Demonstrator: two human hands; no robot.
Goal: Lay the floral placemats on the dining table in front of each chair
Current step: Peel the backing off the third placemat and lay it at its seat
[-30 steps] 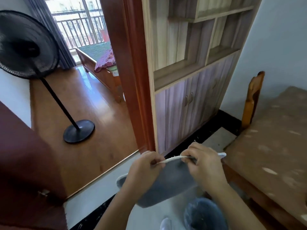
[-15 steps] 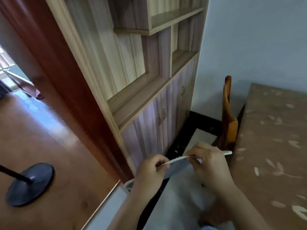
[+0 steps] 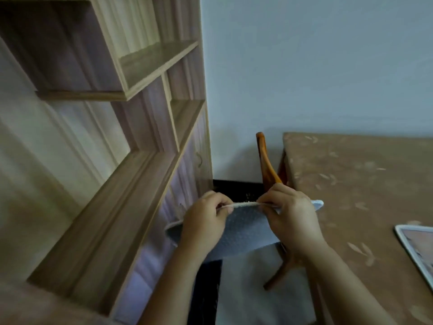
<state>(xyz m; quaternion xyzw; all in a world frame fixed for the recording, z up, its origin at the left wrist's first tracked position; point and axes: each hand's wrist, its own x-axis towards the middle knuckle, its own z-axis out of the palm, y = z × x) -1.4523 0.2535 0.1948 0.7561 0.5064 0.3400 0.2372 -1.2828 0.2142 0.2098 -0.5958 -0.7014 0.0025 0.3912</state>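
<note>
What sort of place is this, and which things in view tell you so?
Probably a home dining area: a dining table with a leaf-patterned cover, a wooden chair standing at its end, and a wooden shelf unit with cupboard doors nearby.

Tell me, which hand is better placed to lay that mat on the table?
Likely the right hand: it pinches the placemat at the end nearest the dining table, on its right. The left hand grips the end toward the cabinet.

No readable text, labels, brands, numbers or signs anywhere in view.
</note>
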